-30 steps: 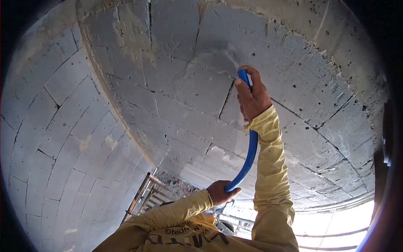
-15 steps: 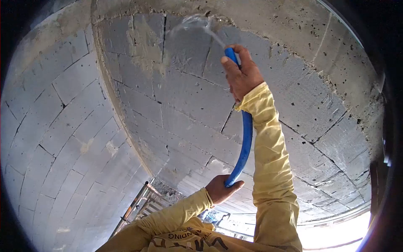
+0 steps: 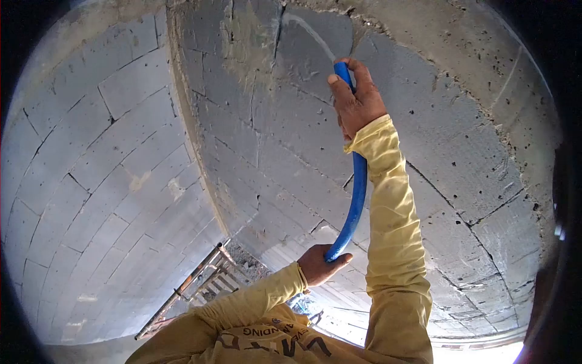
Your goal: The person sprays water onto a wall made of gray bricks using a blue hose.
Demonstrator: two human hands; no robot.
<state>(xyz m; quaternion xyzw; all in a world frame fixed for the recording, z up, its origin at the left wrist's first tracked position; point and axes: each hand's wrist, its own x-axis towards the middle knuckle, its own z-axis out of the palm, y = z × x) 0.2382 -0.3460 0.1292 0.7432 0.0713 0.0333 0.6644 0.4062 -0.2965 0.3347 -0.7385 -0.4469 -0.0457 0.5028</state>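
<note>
A side wall (image 3: 91,200) stands at nine o'clock, a pole (image 3: 180,288) and possibly rubble (image 3: 244,259) around seven.

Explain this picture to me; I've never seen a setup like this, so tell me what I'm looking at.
There is no machine here, only a person's two bare hands. The camera is worn on the person's head, so you look out over their own yellow sleeves.

Both hands grip one blue hose: the right hand near its open end, the left hand lower down. A pale stream, apparently water, leaves that end toward the wall.

That wall is made of grey blocks, with dark gaps and pale smears on it. Another block wall stands to the left, with metal bars below.
</note>
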